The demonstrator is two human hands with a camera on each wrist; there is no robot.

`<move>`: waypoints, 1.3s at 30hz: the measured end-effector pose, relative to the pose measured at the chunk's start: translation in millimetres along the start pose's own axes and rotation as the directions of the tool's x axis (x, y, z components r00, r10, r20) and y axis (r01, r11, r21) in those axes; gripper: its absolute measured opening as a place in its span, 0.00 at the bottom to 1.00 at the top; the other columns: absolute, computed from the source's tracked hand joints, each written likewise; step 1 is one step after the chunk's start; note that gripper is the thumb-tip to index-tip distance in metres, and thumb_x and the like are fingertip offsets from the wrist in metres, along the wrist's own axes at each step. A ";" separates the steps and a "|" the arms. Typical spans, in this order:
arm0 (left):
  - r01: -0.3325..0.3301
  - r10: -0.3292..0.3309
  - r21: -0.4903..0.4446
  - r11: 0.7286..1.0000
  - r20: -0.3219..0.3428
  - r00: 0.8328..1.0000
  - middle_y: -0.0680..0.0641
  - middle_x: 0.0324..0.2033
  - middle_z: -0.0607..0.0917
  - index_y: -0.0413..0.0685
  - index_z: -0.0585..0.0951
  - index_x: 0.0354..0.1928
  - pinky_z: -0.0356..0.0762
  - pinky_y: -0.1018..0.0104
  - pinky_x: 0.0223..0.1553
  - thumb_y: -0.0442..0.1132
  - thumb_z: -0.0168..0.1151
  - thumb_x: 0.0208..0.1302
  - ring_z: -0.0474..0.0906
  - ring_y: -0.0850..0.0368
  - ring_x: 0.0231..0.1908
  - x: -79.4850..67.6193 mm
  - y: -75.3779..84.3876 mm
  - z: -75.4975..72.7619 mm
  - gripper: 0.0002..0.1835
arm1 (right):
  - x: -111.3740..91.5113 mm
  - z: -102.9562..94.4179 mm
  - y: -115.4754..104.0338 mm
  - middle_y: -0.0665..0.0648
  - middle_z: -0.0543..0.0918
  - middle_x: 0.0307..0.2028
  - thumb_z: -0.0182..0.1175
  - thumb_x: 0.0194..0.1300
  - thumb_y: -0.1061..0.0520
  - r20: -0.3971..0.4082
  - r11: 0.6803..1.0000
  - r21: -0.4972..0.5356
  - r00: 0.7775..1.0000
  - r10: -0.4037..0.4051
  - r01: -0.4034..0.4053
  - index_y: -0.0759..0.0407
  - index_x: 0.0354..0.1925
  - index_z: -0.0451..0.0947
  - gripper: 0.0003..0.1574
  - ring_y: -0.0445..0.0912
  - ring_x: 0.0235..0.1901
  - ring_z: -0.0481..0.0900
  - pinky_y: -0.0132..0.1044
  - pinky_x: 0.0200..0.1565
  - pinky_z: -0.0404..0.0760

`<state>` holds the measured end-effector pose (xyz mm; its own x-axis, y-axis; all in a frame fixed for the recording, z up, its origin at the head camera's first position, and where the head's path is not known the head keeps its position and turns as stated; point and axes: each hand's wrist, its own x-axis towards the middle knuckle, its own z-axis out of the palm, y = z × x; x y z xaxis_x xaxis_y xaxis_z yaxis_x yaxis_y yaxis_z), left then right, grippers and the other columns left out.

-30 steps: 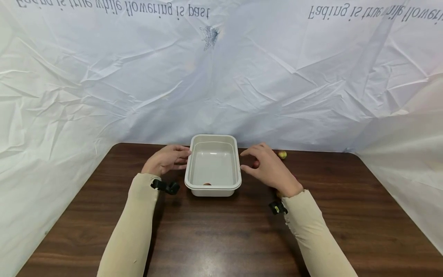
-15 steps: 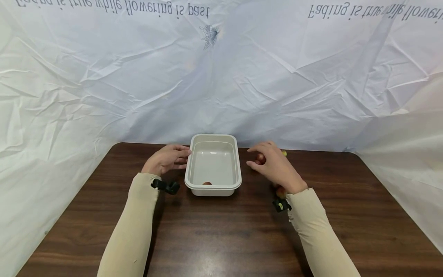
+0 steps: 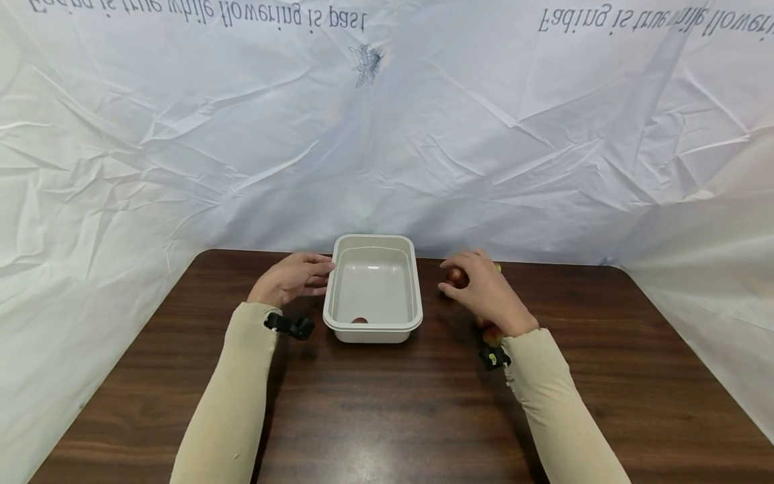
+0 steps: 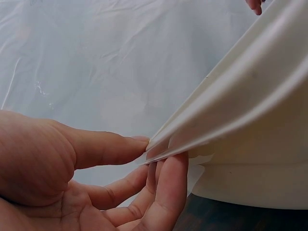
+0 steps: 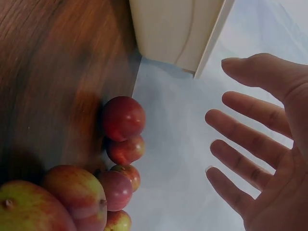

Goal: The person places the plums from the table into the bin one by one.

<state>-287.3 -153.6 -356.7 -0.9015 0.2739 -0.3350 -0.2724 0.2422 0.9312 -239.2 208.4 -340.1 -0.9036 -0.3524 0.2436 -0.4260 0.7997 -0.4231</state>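
Observation:
My left hand pinches the left rim of a pale grey plastic tub. In the left wrist view its thumb lies on the rim and the fingers curl beneath. One reddish fruit shows inside the tub, by the near wall. Right of the tub, my right hand is held with fingers apart, close over a red plum. In the right wrist view nothing lies in that hand, and a row of red plums stands on the table, apart from its fingertips.
Larger red-and-yellow fruits lie at the near end of the row, partly under the right wrist in the head view. A dark wooden table bears everything. Behind its far edge hangs a wrinkled white sheet with printed lettering.
My right hand has moved right, away from the tub, over the plums, and more fruit shows beside its wrist. The left hand stays at the rim.

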 end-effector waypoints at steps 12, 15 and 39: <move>-0.005 0.005 0.000 1.000 0.000 1.000 0.35 0.64 0.76 0.38 0.70 0.71 0.86 0.64 0.50 0.42 0.55 0.79 0.82 0.53 0.52 -1.3 0.4 0.5 0.24 | 0.5 5.4 8.1 0.60 0.82 0.60 0.69 0.67 0.52 0.008 0.999 -0.022 0.999 0.043 -0.043 0.58 0.58 0.81 0.24 0.57 0.59 0.70 0.55 0.57 0.77; -0.003 0.003 0.003 1.000 0.001 1.000 0.35 0.65 0.76 0.39 0.69 0.71 0.86 0.63 0.50 0.41 0.55 0.79 0.82 0.53 0.52 -0.9 0.8 0.5 0.25 | 0.6 7.8 11.1 0.61 0.82 0.59 0.70 0.67 0.53 0.009 0.999 -0.029 0.999 0.043 -0.043 0.59 0.58 0.81 0.24 0.57 0.58 0.70 0.55 0.57 0.77; -0.007 0.007 -0.002 1.000 0.003 1.000 0.35 0.64 0.76 0.39 0.69 0.71 0.86 0.64 0.49 0.41 0.54 0.79 0.82 0.53 0.51 -0.6 2.1 0.1 0.24 | 0.6 17.9 24.1 0.64 0.83 0.56 0.70 0.65 0.55 0.044 0.995 -0.098 0.998 0.034 -0.029 0.64 0.58 0.81 0.25 0.62 0.61 0.71 0.58 0.63 0.74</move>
<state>-287.4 -153.2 -354.5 -0.9025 0.2781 -0.3289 -0.2669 0.2384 0.9338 -250.9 218.8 -365.8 -0.9187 -0.3463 0.1901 -0.3926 0.8536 -0.3425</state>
